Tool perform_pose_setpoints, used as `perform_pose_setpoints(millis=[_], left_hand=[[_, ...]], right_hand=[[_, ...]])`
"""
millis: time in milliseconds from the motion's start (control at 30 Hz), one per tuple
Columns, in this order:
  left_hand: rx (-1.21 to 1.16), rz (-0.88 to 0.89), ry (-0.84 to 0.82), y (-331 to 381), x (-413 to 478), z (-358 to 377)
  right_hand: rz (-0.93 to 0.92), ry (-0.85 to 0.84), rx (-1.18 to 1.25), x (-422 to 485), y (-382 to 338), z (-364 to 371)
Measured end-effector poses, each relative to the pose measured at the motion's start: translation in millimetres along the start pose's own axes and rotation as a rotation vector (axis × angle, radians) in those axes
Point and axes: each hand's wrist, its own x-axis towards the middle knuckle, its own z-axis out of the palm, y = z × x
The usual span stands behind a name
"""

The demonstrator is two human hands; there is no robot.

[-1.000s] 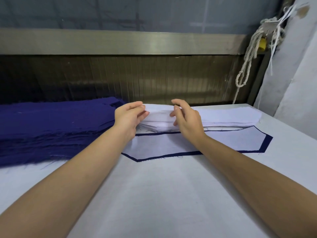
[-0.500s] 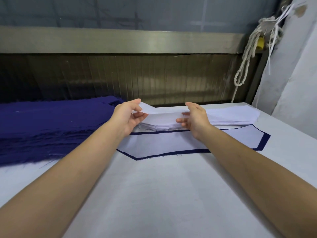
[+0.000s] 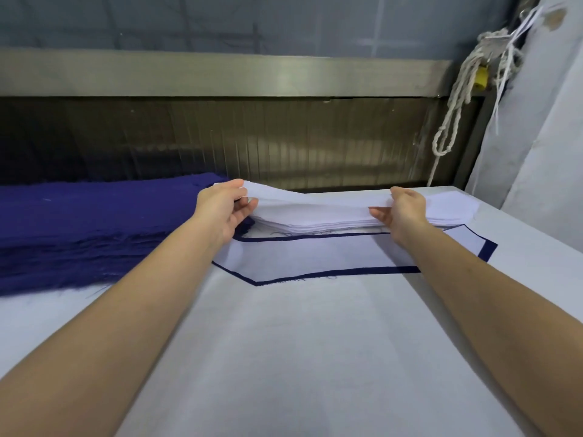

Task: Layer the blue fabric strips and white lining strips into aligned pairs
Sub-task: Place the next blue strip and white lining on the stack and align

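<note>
White table (image 3: 315, 357). Blue fabric strips (image 3: 94, 222) piled just left of the white lining stack (image 3: 331, 220). Layered pair (image 3: 315, 253), blue border showing, just in front of the stack. Left hand (image 3: 220, 209) and right hand (image 3: 405, 209) pinch the stack's top lining strip (image 3: 315, 200), its left end raised.

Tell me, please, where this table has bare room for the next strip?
Free: the table patch between the finished pair and the near edge, and a narrow patch right of the pair. Crowded: the far side, with the blue stack, the white stack, and left hand and right hand holding its top strip.
</note>
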Motion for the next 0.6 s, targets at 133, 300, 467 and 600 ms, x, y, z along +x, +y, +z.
perform_pose_setpoints(millis=[133, 300, 467, 600], left_hand=[[0.063, 0.030, -0.018, 4.8, -3.2, -4.7], [0.251, 0.060, -0.162, 8.2, -9.0, -25.5], [0.403, 0.104, -0.258, 7.6, -15.5, -42.4], [0.530, 0.120, -0.338, 0.0, -20.1, -49.7]], right_hand=[[-0.019, 0.001, -0.102, 4.1, -6.9, -6.6], [-0.138, -0.064, -0.210, -6.7, -15.0, -22.0], [-0.186, -0.056, -0.299, -11.8, -13.5, -59.3], [-0.309, -0.053, -0.507, -18.6, -4.6, -90.1]])
